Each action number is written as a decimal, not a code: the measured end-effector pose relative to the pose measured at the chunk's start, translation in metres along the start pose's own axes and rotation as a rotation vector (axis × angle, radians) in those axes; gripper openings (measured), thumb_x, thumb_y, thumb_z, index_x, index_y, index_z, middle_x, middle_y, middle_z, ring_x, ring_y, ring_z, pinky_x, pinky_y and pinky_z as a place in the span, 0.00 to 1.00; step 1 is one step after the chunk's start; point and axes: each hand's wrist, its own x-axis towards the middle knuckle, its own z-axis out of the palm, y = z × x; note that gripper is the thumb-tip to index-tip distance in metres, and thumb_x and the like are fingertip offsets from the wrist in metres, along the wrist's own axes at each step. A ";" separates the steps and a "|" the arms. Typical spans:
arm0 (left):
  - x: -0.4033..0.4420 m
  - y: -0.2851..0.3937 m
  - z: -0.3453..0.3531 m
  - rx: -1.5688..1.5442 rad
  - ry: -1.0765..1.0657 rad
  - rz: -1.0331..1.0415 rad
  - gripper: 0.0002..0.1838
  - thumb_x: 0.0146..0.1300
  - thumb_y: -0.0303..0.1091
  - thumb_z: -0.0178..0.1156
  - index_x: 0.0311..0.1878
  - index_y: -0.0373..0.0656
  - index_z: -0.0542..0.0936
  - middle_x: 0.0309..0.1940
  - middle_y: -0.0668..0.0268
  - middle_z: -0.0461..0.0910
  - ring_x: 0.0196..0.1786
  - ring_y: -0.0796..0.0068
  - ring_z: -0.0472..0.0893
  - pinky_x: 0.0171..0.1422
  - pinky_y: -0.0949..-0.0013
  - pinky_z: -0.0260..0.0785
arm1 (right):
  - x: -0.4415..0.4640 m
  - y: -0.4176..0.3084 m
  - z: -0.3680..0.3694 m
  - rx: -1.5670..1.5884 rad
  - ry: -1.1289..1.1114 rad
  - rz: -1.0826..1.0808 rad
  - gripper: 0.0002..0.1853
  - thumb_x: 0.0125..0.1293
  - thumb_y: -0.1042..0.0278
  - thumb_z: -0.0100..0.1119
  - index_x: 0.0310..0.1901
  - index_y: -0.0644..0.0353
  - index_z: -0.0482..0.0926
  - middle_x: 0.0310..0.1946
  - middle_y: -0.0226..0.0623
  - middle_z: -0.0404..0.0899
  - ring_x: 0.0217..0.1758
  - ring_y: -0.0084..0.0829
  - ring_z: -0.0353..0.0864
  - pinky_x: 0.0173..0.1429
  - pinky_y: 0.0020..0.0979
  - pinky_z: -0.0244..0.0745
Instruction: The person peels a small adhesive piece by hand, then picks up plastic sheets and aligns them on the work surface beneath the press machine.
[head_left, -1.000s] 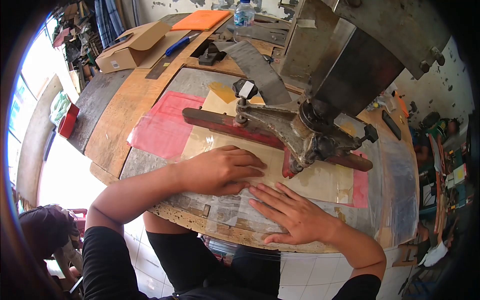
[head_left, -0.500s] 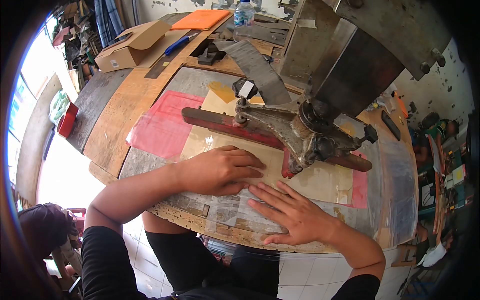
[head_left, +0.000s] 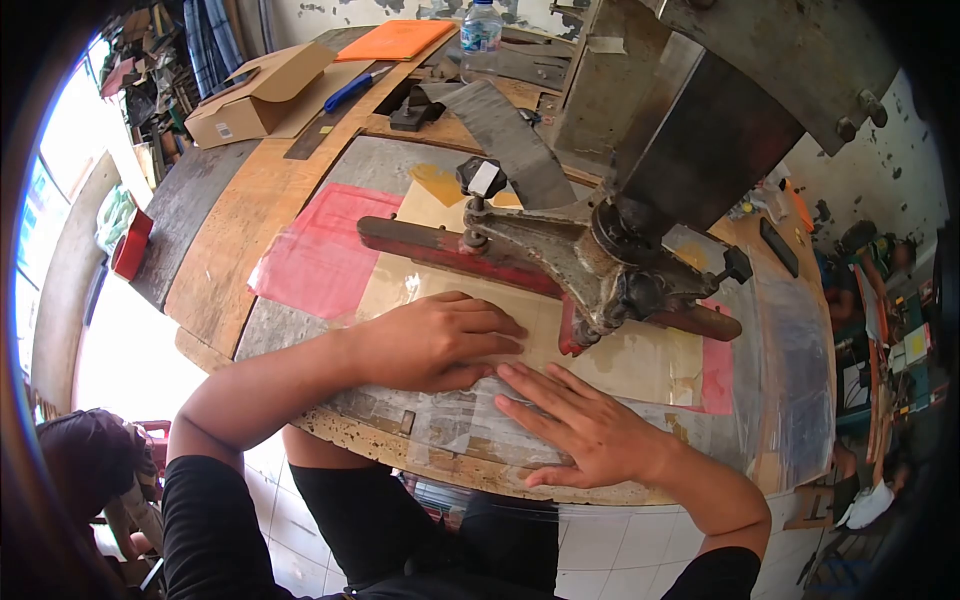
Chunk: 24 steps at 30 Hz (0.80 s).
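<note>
In the head view, the cream sheet lies flat across the middle of the frame, on the worktable, partly beneath the machine's red bar. The left hand rests palm down at the sheet's near edge, left of centre, fingers close together and slightly bent; its underside is hidden, so I cannot tell whether it pinches anything. The right hand, lower and right of centre, lies palm down with fingers spread and thumb out, its fingertips near the left thumb. Pink material shows left of the sheet, with more at its right end. A cardboard box and a blue-handled knife lie at the upper left; a bottle stands at the top centre.
</note>
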 end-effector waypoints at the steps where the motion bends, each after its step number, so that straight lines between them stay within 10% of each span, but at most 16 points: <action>1: 0.000 0.001 0.000 -0.001 0.002 -0.008 0.20 0.68 0.32 0.69 0.62 0.40 0.86 0.64 0.58 0.84 0.67 0.56 0.84 0.73 0.53 0.75 | 0.000 0.000 -0.001 -0.024 0.015 -0.015 0.51 0.74 0.27 0.58 0.86 0.56 0.63 0.88 0.50 0.55 0.91 0.49 0.56 0.90 0.57 0.53; 24: 0.000 0.002 0.000 0.021 0.003 -0.008 0.19 0.65 0.30 0.71 0.60 0.42 0.88 0.67 0.58 0.84 0.68 0.56 0.84 0.71 0.53 0.77 | -0.001 0.003 0.000 -0.062 -0.038 -0.009 0.49 0.75 0.26 0.56 0.85 0.55 0.64 0.89 0.49 0.54 0.92 0.49 0.52 0.90 0.61 0.50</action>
